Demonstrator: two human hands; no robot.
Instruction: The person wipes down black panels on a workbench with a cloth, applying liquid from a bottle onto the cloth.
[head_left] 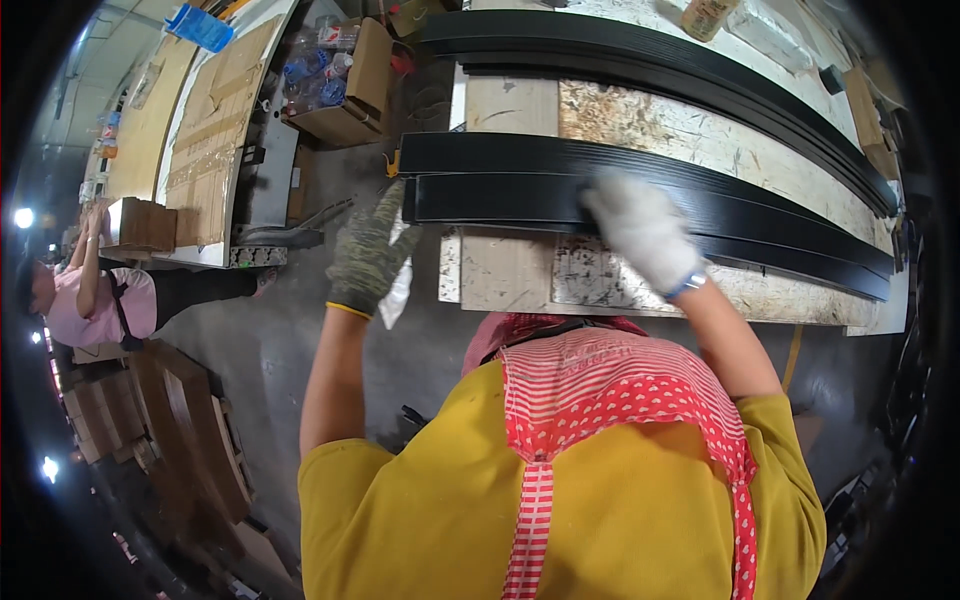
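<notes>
Two long black ribbed strips lie side by side across the near part of the bench, the back strip (500, 152) and the front strip (490, 199). My left hand (365, 255), in a camouflage-patterned glove, is at their left ends with its fingertips by the corner. A limp white piece (398, 292), cloth or film, hangs from this hand, pinched at the thumb side. My right hand (640, 228), in a white glove, rests over the front strip near its middle. Motion smears its fingers, and whatever lies under the palm is hidden.
More black strips (640, 65) lie along the bench's far side. Behind them are a bottle (705, 15) and clear plastic wrap (770, 40). A cardboard box of plastic bottles (345, 110) stands left of the worn bench (510, 275). Another person (105, 300) handles a carton (140, 225) at the left table.
</notes>
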